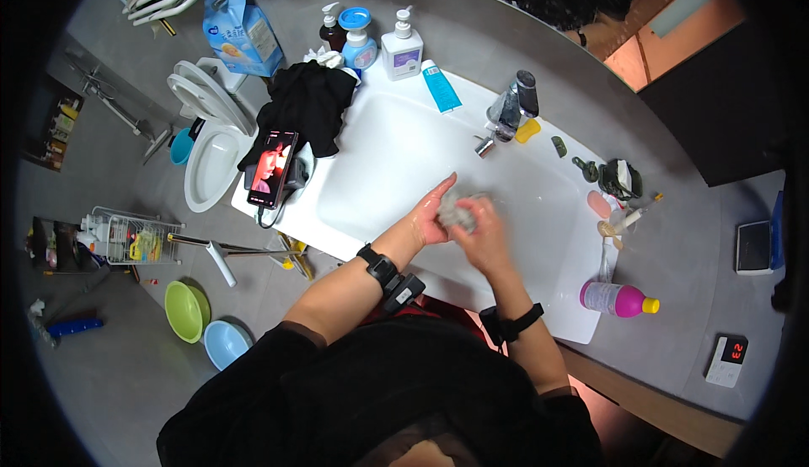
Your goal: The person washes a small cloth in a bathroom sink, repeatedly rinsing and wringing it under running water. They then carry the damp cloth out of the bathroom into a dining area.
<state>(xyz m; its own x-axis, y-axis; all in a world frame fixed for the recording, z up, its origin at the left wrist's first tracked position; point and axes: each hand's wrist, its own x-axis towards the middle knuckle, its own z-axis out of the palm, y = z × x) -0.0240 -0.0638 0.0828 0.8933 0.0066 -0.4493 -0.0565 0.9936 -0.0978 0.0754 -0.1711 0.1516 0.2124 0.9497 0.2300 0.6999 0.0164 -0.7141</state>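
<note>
Both of my hands are wet and meet over the white sink basin (373, 144). Between them is a crumpled, wet greyish bundle (456, 213), probably a cloth. My right hand (485, 236) grips it from the right, its fingers curled over the top, slightly blurred. My left hand (433, 214) supports it from the left, thumb stretched out and the other fingers partly hidden behind the bundle. Beyond the hands stands a chrome faucet (505, 113), its spout above the basin. A yellow soap-like piece (528, 130) lies beside the faucet base.
A lit phone (273, 170) leans near black fabric (310, 103) on the left rim. Behind the basin are a white pump bottle (402, 50) and a blue tube (441, 87). On the right are a magenta bottle (616, 299), a pink soap bar (598, 204) and a digital display (727, 359).
</note>
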